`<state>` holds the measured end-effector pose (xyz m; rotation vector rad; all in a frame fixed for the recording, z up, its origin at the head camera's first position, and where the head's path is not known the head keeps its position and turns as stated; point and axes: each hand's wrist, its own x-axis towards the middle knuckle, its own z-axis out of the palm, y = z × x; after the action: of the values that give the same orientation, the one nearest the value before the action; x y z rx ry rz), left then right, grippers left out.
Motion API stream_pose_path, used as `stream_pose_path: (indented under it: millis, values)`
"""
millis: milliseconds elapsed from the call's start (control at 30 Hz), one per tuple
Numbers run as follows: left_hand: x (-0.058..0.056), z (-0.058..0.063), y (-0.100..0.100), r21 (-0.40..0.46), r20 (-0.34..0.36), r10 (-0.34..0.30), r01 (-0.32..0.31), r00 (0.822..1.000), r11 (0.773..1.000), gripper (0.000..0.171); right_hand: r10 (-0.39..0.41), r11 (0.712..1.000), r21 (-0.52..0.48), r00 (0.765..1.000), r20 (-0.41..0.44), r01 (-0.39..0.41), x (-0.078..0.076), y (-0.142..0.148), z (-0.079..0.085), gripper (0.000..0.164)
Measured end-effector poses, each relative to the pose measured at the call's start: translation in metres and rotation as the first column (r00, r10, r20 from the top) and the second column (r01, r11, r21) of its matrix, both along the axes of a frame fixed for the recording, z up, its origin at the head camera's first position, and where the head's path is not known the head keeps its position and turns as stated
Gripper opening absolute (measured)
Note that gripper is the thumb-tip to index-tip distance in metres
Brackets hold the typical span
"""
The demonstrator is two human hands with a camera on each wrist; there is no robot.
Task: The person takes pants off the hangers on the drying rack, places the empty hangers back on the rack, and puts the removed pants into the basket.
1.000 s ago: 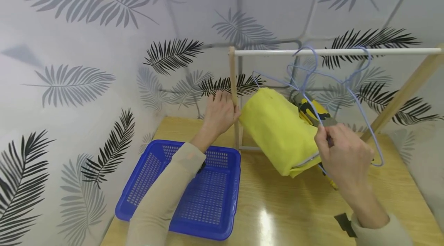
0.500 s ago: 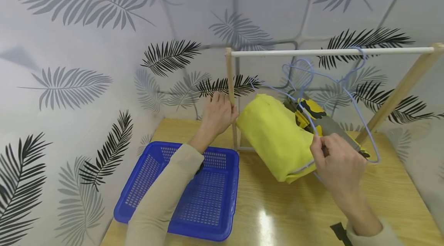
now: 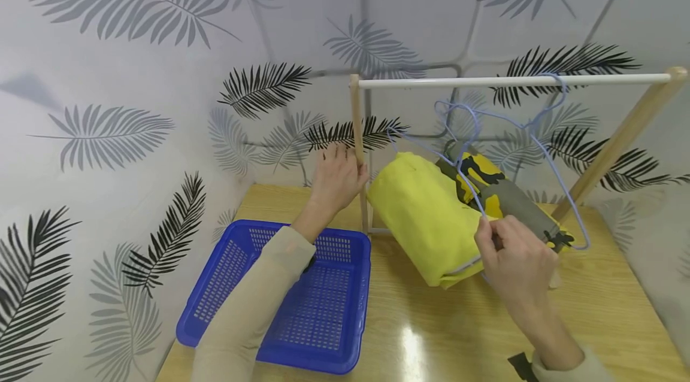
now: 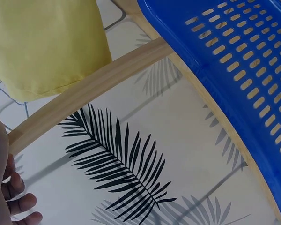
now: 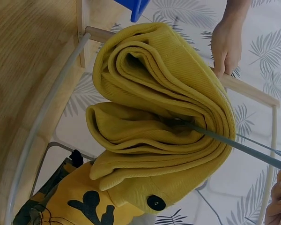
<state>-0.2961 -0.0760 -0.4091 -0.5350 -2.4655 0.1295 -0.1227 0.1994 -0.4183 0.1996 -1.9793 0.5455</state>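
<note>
My right hand [image 3: 517,262] grips one arm of a light-blue hanger [image 3: 470,121], whose hook sits below the white rail, apart from it. Draped over that hanger is a folded yellow garment [image 3: 426,214]; the right wrist view shows its layered folds and a dark button [image 5: 156,202]. With my left hand [image 3: 339,178] I hold the rack's left wooden post [image 3: 357,121], fingers partly hidden behind it. A second blue hanger [image 3: 557,175] hooks over the rail, bearing a grey, yellow and black camouflage garment [image 3: 512,205] partly covered by the yellow one.
A blue perforated basket [image 3: 366,286] stands on the wooden table [image 3: 458,334] under my left forearm. The white rail [image 3: 431,82] spans the rack to its right slanted leg [image 3: 620,148]. Leaf-patterned covering [image 3: 162,202] rises behind.
The hanger with the yellow garment has come off the rail and sunk, shifting slightly left with my right hand. More camouflage garment shows. My left hand stays at the post.
</note>
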Motion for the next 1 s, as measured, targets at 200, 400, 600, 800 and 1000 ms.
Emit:
stream_pose_path:
  millis: [200,400,600,800,1000]
  values:
    - [0.014,0.004,-0.003,0.038,0.069,0.021,-0.024,0.997,0.999,0.047,-0.001,1.0,-0.014,1.0,-0.014,0.001,-0.001,0.0,-0.005,0.037]
    - [0.029,0.002,-0.008,0.117,0.097,0.012,-0.023,0.995,0.993,0.054,0.002,1.0,-0.026,1.0,-0.02,-0.003,0.0,0.001,-0.007,0.036]
    - [0.051,0.001,-0.012,0.27,0.168,-0.035,-0.011,0.985,0.963,0.046,-0.006,1.0,-0.015,1.0,-0.02,0.006,0.004,0.002,-0.006,0.037]
    - [0.076,0.005,-0.006,0.45,0.263,-0.126,-0.006,0.957,0.893,0.044,-0.007,1.0,-0.016,1.0,-0.019,0.006,0.008,0.0,-0.005,0.038]
    - [0.096,0.007,0.003,0.654,0.342,-0.266,-0.025,0.901,0.756,0.043,-0.008,1.0,-0.029,1.0,-0.025,0.007,0.011,-0.002,-0.005,0.038]
